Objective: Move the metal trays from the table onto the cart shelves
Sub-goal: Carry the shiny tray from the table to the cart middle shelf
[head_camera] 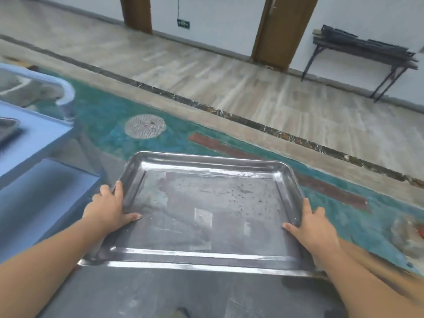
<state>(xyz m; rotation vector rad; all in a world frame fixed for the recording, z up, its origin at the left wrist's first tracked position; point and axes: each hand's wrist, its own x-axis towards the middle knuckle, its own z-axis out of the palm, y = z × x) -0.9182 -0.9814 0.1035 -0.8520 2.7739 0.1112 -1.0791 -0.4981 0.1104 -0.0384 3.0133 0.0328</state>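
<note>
Both hands, left hand [110, 208] and right hand [313, 222], clamp the metal tray [206, 210] by its side rims, mid-carry beyond the table's far edge. Next: swing left onto the blurry blue cart [41, 136], probably its lower shelf.

- Tray [206, 210] in front of me, between my left hand [107, 208] and right hand [314, 228], over floor
- Cart [34, 138] to my left, another tray [8, 131] on its shelf
- Bench [364, 51] far right, against wall
</note>
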